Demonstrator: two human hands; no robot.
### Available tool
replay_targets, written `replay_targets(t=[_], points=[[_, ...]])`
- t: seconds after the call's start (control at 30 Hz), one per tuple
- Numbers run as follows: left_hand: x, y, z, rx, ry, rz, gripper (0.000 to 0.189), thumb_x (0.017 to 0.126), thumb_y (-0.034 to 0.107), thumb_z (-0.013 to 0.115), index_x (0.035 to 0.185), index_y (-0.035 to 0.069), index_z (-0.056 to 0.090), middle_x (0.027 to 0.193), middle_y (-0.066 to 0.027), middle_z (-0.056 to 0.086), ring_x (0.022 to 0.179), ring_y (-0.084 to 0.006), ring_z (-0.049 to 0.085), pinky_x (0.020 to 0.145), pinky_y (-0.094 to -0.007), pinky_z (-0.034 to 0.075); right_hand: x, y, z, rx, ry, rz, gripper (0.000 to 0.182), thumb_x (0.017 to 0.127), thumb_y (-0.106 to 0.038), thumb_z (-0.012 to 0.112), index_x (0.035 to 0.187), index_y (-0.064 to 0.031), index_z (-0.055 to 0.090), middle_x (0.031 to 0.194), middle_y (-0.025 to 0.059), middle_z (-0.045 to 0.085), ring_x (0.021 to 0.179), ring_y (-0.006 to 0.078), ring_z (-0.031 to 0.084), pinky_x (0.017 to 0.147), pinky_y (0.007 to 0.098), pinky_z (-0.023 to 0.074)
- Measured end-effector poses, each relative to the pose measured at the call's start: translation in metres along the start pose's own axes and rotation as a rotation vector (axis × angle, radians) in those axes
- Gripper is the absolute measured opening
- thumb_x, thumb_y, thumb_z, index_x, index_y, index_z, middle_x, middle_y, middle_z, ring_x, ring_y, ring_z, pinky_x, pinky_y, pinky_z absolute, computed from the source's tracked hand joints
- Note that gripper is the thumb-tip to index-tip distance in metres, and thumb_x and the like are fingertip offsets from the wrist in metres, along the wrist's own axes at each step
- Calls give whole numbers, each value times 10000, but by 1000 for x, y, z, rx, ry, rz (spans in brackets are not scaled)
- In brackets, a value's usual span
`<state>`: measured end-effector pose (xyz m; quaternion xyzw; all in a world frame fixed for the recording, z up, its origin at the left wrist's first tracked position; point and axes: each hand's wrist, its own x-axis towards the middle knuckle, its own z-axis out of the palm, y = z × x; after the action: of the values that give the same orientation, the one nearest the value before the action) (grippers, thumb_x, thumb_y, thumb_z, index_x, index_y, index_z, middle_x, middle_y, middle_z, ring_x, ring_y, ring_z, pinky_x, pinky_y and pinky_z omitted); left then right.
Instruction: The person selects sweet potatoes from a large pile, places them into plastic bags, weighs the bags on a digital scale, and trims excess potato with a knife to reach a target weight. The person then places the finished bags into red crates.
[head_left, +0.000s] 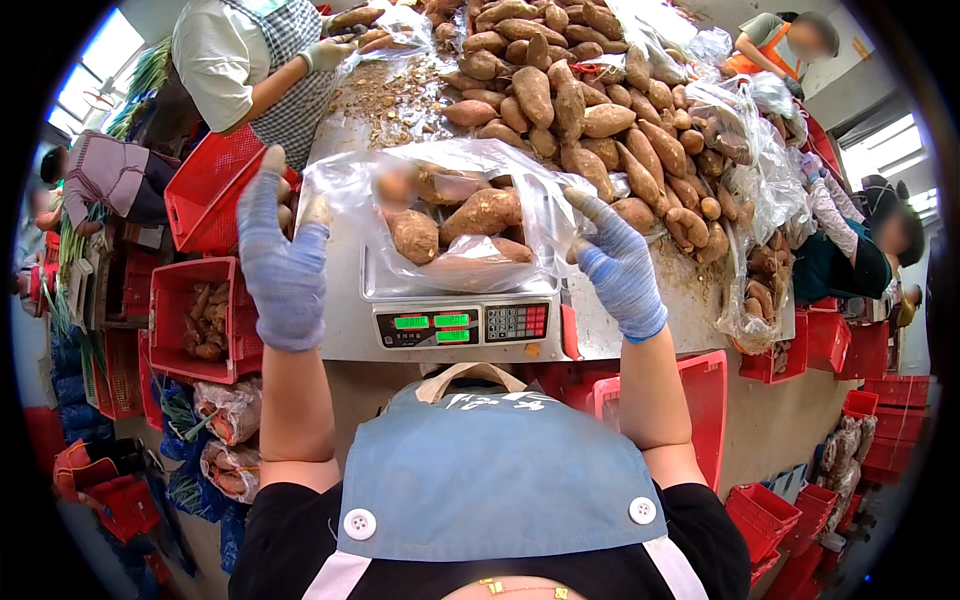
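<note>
A clear plastic bag (480, 281) of sweet potatoes (484, 214) lies on the metal pan of a digital scale (465, 324), whose green displays are lit. My left hand (285, 259), in a blue knit glove, is at the bag's left side; its thumb is spread from the fingers and looks to be near the plastic. My right hand (619, 259), gloved alike, has thumb and forefinger at the bag's right edge, pinching the plastic. Behind the scale, a large heap of loose sweet potatoes (532, 94) covers much of the metal table (345, 330).
Red crates (154, 319) stand left of the table, one holding sweet potatoes. A person in a checked apron (300, 75) works at the back left. Other people are at the right (862, 240) and back right (772, 52). Filled plastic bags (757, 285) lie along the table's right edge.
</note>
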<state>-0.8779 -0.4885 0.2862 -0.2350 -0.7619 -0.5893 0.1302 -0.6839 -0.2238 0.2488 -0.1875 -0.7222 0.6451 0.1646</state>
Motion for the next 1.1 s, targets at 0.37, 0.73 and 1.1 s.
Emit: replay_targets(t=[0.37,0.73,1.1], points=[[18,-9,53,945,-828,39,761,596,322,808,1277,107,543,1198,-180,623,1099,-368,605,932,-426,499,-1,8,6,1,95,-151,637,849,98,538,1464,-35,446,1146,10,600,692,19,461,642,178,453],[18,-50,64,567,-970,170,585,758,181,703,1315,88,554,1103,-229,634,1038,-402,600,937,-444,468,-1,31,-18,-166,266,-418,552,885,1,629,1418,-53,498,1303,81,582,1094,136,580,924,260,487],[-3,-60,170,634,-946,275,752,704,312,789,1361,68,517,1167,-211,629,1111,-402,587,953,-452,470,-67,222,-22,-1050,63,471,663,785,-366,767,1316,-42,537,1236,242,589,1132,375,600,969,435,496]])
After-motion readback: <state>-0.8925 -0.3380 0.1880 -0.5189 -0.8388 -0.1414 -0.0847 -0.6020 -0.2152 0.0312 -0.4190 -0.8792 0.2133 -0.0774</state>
